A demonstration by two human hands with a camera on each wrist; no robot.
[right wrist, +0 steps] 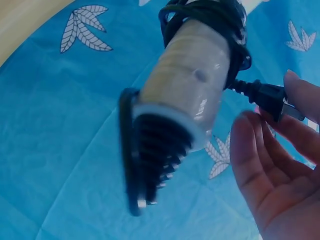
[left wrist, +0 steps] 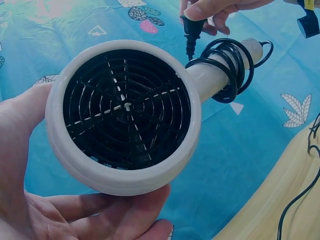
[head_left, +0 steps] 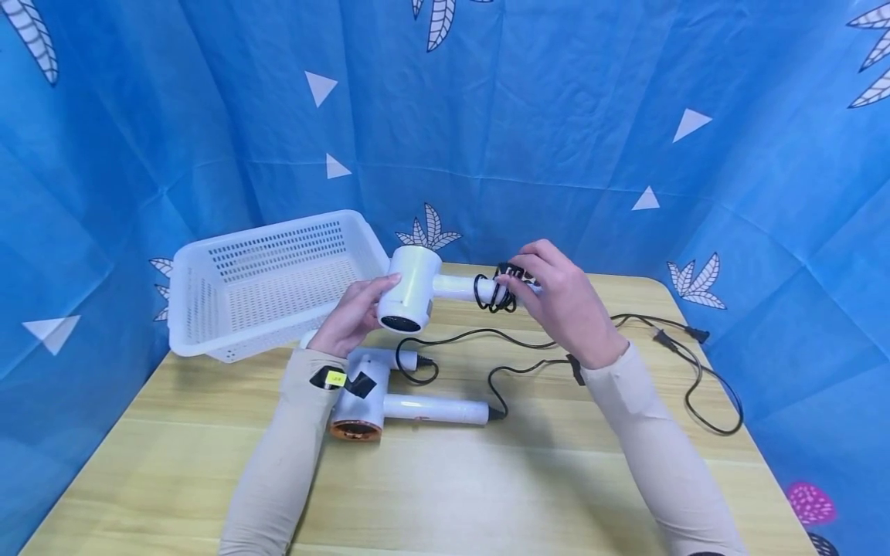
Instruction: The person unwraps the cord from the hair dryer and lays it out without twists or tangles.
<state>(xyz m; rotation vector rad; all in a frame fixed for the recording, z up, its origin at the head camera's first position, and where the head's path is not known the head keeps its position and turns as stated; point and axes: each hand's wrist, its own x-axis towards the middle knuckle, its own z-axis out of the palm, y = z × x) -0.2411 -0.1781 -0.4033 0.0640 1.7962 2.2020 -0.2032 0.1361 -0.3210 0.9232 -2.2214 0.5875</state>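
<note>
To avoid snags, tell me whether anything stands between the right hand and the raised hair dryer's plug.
Nothing visible does: the right hand pinches the plug directly, while the cord is wound around the handle beside it.

There's your dryer [head_left: 455, 287] above the table [head_left: 445, 494], your left hand [head_left: 351, 313] on its head [head_left: 412, 289], right hand [head_left: 559, 297] on its plug [right wrist: 268, 100]. Basket [head_left: 271, 330] sits left; below, a second dryer [head_left: 389, 357] lies behind a third dryer [head_left: 434, 409], cords [head_left: 487, 330] running right, curtain [head_left: 556, 116] behind.

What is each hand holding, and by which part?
The left hand holds the raised dryer by its head; the right hand pinches that dryer's cord by the plug.
</note>
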